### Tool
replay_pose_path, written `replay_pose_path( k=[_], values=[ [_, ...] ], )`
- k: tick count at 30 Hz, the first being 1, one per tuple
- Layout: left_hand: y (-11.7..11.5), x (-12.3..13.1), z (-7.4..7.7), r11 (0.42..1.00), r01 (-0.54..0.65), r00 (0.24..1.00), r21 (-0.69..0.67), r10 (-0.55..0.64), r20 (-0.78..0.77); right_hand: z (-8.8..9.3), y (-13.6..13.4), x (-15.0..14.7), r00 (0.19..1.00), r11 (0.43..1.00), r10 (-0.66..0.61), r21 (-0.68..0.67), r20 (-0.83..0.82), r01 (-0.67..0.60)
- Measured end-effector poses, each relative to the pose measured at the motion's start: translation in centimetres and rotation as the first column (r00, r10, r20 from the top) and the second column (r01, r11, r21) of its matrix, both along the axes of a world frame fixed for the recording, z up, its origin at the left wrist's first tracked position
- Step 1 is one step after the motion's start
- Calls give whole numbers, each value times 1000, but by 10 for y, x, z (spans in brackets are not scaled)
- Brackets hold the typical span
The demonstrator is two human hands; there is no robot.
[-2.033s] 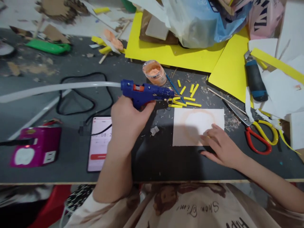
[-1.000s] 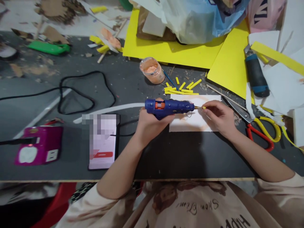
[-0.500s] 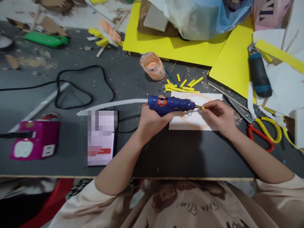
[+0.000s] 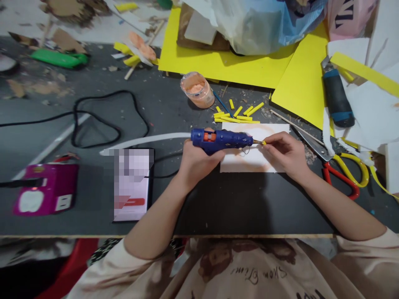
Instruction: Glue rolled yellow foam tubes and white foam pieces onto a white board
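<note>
Head view: the left hand (image 4: 198, 164) is wrapped around the handle of the glue gun (image 4: 222, 140), fingers closed on the grip, thumb lying along the near side. The gun is held level above the card (image 4: 230, 165), nozzle directed at the right hand; a white stick (image 4: 152, 138) protrudes from its rear. The right hand (image 4: 286, 153) has thumb and forefinger pinching a small yellow piece (image 4: 264, 143) at the nozzle tip; actual contact cannot be confirmed. Loose yellow rolls (image 4: 237, 118) lie just beyond the card, the jar (image 4: 201, 94) behind them. Scissors (image 4: 328, 157) lie right of the right hand; the phone (image 4: 134, 187) lies near the left forearm.
</note>
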State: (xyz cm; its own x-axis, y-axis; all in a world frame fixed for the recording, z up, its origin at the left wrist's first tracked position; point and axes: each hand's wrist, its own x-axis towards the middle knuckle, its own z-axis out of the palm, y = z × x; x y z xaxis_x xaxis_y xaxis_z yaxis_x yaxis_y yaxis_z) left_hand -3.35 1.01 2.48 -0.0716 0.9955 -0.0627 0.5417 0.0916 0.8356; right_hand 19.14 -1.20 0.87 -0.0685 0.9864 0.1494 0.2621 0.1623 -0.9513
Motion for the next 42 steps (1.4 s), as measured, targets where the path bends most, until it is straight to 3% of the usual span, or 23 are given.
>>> replay_pose_path(
  k=[9,14,18,23,27,34,42],
  values=[
    [-1,-1,-2,1000,-6,999,-24,5,-40,0,-1,1,1000,1000,4,-16,-11,-4],
    [1,-6,-16,992,-63,997,111,68,-43,0,1,2,998,999,-16,-31,-54,14],
    [2,-11,-19,965,-134,988,225,148,-45,12,0,6,1000,999,-29,-18,-10,29],
    [2,-12,-14,953,-138,987,268,155,-42,30,-14,14,942,978,167,71,292,-196],
    [2,-12,-14,943,-145,987,300,158,-19,28,-25,17,882,939,265,104,389,-328],
    [5,-17,-13,938,-150,982,311,178,-65,21,-30,13,844,934,306,33,440,-356],
    [6,-19,-17,936,-157,983,315,180,-44,19,-31,15,822,914,322,73,471,-400]
  ],
)
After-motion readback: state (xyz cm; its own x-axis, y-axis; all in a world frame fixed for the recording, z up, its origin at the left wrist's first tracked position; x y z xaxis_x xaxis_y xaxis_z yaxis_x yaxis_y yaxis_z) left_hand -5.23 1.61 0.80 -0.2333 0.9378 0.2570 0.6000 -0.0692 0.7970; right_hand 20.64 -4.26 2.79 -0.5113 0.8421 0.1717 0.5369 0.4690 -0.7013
